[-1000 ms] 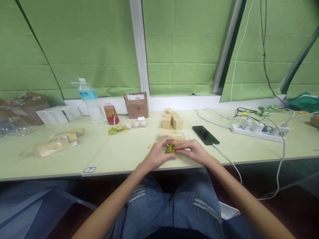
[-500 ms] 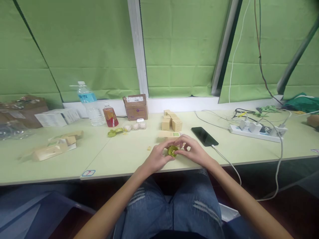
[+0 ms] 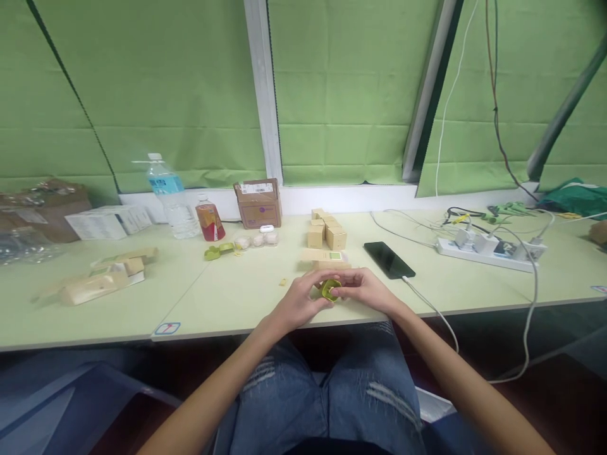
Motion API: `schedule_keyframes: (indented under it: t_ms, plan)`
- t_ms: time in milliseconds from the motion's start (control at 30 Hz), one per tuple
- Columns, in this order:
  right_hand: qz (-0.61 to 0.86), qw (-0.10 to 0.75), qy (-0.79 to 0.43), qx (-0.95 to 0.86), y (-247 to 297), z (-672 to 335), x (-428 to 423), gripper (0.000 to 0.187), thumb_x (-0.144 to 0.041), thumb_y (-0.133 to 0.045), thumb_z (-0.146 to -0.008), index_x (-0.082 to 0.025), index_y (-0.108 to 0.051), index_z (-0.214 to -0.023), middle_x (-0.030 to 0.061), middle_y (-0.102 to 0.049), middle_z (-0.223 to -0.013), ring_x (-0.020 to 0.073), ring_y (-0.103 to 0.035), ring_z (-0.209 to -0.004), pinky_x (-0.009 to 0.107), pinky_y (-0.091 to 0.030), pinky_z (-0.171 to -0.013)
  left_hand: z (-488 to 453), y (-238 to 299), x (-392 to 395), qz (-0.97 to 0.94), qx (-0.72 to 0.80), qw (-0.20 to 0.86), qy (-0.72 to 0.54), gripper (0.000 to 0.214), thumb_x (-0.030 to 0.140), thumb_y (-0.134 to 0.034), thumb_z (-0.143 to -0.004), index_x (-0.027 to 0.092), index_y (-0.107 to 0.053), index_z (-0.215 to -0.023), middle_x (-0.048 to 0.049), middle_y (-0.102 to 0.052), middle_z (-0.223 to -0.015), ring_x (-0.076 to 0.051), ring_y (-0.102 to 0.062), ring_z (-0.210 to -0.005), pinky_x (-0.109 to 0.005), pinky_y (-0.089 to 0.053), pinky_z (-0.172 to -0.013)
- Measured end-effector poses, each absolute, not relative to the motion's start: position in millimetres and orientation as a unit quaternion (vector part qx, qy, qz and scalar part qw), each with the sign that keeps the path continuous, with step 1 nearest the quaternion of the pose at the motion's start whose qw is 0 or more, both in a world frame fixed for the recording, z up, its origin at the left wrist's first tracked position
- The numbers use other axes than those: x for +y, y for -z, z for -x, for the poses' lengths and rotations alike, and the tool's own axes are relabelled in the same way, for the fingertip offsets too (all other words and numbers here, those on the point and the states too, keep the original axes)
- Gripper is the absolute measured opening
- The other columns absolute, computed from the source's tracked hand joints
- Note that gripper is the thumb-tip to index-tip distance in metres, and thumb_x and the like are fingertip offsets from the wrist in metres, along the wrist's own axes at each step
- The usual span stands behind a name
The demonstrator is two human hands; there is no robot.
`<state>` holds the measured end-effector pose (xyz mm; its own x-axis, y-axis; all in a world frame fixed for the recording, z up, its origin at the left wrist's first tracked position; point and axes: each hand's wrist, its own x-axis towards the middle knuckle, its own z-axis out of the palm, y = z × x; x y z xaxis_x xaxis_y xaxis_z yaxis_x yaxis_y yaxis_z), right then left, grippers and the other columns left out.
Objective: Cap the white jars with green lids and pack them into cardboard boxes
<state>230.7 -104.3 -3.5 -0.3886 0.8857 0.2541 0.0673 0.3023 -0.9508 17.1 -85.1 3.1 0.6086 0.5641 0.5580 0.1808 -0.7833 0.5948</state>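
Near the table's front edge, a small hollow green cup-like piece (image 3: 331, 290) is held between both hands. My left hand (image 3: 303, 299) curls round its left side, thumb below and fingers above. From the other side my right hand (image 3: 363, 289) grips it, with the thumb reaching over its opening. Something small and pale shows inside, too small to name. Just beyond my fingers lies an opened cardboard packet (image 3: 322, 256) with a green label. A tiny yellow piece (image 3: 283, 282) rests on the table left of my left hand.
Small cardboard boxes (image 3: 336, 236) stand in rows ahead. A phone (image 3: 389, 260) with a white cable and a power strip (image 3: 486, 254) lie to the right. On the left are green pieces (image 3: 218, 251), pale round items (image 3: 257, 241), a drink bottle (image 3: 210, 219), a water bottle (image 3: 173, 199) and packaging (image 3: 102, 283).
My right hand's fingers have lowered and closed in beside the left fingers round the green piece. The green piece has turned slightly and shifted a little to the right.
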Motion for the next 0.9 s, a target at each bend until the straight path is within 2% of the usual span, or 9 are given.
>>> schedule_keyframes:
  t_ms: [267, 600, 900]
  plan:
    - [0.361, 0.444, -0.485, -0.662, 6.8, -231.1, -103.8, 0.046, -0.038, -0.084, -0.074, -0.016, -0.078, -0.114, 0.0102, -0.080, -0.105, 0.0264, -0.075, -0.095, 0.041, -0.057, -0.088, -16.2, -2.9, -85.3, -0.870, 0.201, 0.246, -0.378, 0.059, 0.009, -0.076, -0.078, 0.027, -0.064, -0.132, -0.0059, -0.072, -0.124, -0.022, -0.067, -0.106, -0.036, -0.052, -0.098]
    - [0.358, 0.449, -0.483, -0.661, 7.5, -226.6, -102.5, 0.034, -0.033, -0.083, -0.075, -0.014, -0.077, -0.102, 0.0077, -0.079, -0.095, 0.0217, -0.073, -0.086, 0.034, -0.056, -0.080, -17.5, -4.1, -87.0, -0.872, 0.189, 0.251, -0.375, 0.050, 0.011, -0.078, -0.078, 0.024, -0.067, -0.126, -0.0075, -0.071, -0.127, -0.022, -0.066, -0.109, -0.037, -0.052, -0.098]
    - [0.346, 0.439, -0.484, -0.673, 6.8, -226.8, -103.6, 0.032, -0.034, -0.079, -0.079, -0.015, -0.077, -0.105, 0.0086, -0.079, -0.102, 0.0244, -0.074, -0.095, 0.038, -0.057, -0.089, -17.5, -3.3, -87.1, -0.870, 0.191, 0.256, -0.376, 0.051, 0.009, -0.076, -0.078, 0.025, -0.067, -0.126, -0.0068, -0.071, -0.127, -0.022, -0.066, -0.109, -0.037, -0.051, -0.098]
